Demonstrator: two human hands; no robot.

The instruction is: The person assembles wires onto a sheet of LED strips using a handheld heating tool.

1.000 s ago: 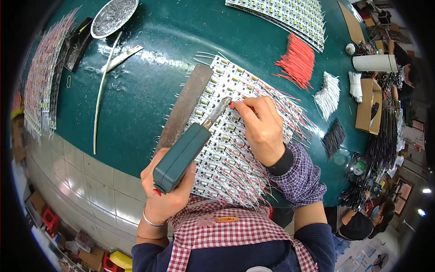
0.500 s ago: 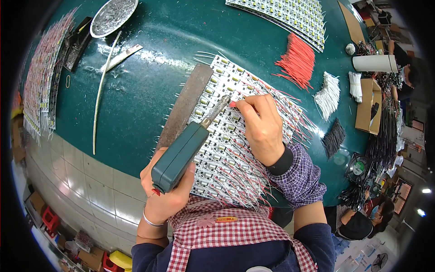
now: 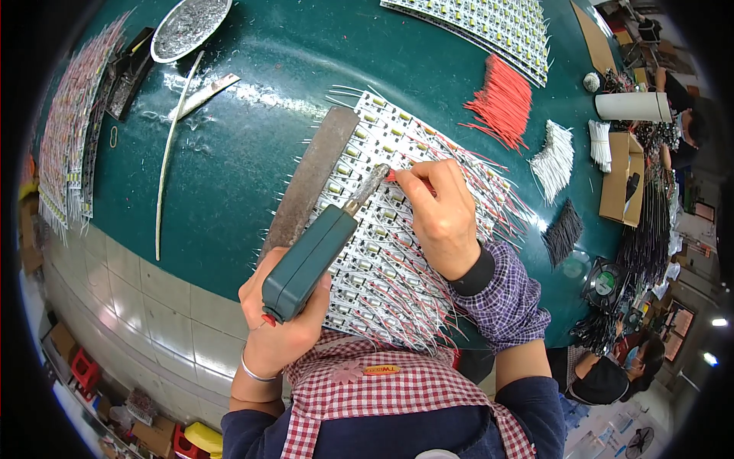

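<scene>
My left hand [image 3: 287, 329] is wrapped round a dark green soldering gun [image 3: 308, 262], its silvery tip slanting up and to the right over a white panel of small circuit boards [image 3: 354, 269]. Close beside that tip is the end of a red wire [image 3: 391, 176], pinched between the thumb and fingers of my right hand [image 3: 445, 218]. Whether tip and wire touch is too fine to tell. Many white and red wires stick out from the panel's boards. A flat, worn metal bar [image 3: 310, 183] lies along the panel's left side.
Bundles of red wires [image 3: 501, 103], white wires [image 3: 553, 162] and black wires [image 3: 563, 233] lie to the right. More board panels [image 3: 482, 30] are at the back, and a wired stack [image 3: 73, 138] at far left. A dish of metal scraps [image 3: 191, 30] stands back left.
The soldering gun has shifted slightly to the right in my left hand, its tip staying near the wire end. My right hand has barely moved.
</scene>
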